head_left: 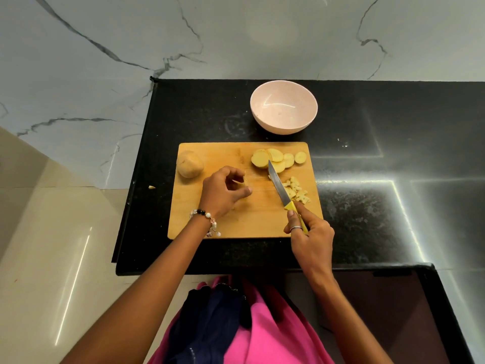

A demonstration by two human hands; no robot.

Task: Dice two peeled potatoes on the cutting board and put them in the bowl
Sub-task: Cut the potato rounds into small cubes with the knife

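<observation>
A wooden cutting board (223, 222) lies on the black counter. A whole peeled potato (189, 164) sits at its far left corner. Several potato slices (278, 157) lie overlapped at the far right, and a small pile of diced pieces (296, 190) lies below them. My left hand (224, 191) hovers over the board's middle and pinches a thin potato slice (240, 182) between curled fingers. My right hand (308, 232) grips the yellow handle of a knife (279, 186); its blade points away, between the slices and the dice. The pink bowl (283, 107) behind the board holds nothing.
The black granite counter (367, 179) ends at a left edge close to the board, with a tiled floor below. A small potato scrap (151, 187) lies on the counter left of the board. A marble wall rises behind the bowl.
</observation>
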